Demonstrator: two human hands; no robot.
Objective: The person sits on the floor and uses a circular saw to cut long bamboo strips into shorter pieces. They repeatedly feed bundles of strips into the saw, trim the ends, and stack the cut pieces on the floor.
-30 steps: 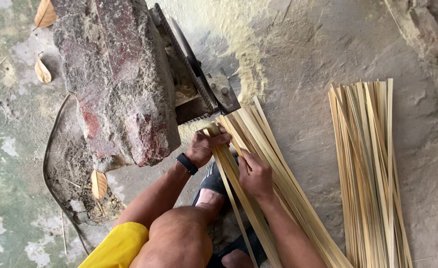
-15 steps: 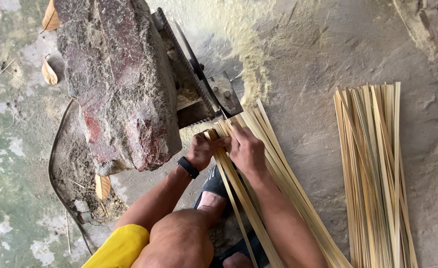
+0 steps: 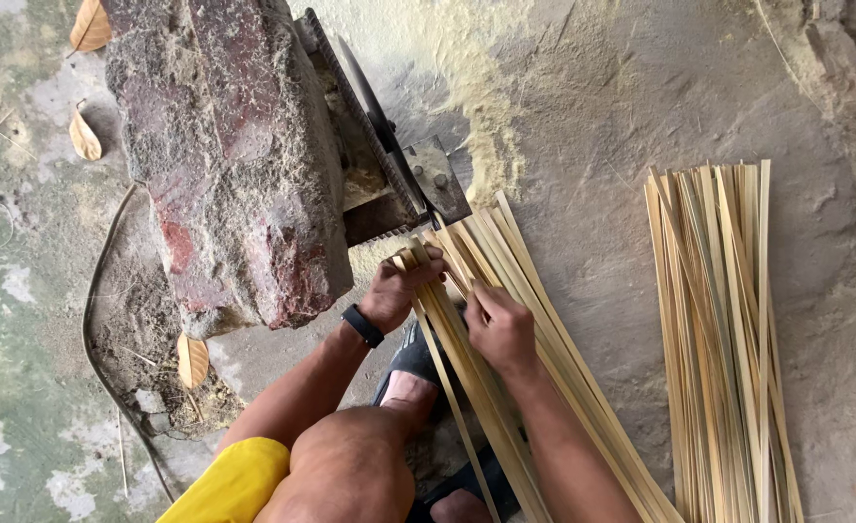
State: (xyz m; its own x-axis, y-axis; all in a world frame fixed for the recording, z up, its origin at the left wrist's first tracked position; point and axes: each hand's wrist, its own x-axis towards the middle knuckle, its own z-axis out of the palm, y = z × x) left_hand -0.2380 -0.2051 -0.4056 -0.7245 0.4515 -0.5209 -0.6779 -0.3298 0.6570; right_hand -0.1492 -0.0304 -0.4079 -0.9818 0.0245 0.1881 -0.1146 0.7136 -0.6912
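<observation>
Sawdust dusts the concrete floor point(image 3: 592, 107) where both hands, left point(image 3: 394, 291) and right point(image 3: 500, 329), grip bamboo strips point(image 3: 505, 291).

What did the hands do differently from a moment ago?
The right hand slid up the bamboo strips toward the saw machine, closer to the left hand. The left hand kept its grip on the strip ends. The big stone and the other strip pile stayed put.

Two bundles of bamboo strips: one under the hands point(image 3: 505, 320), one well right point(image 3: 723, 329) (three dry leaves point(image 3: 84, 136) lie leftward).
</observation>
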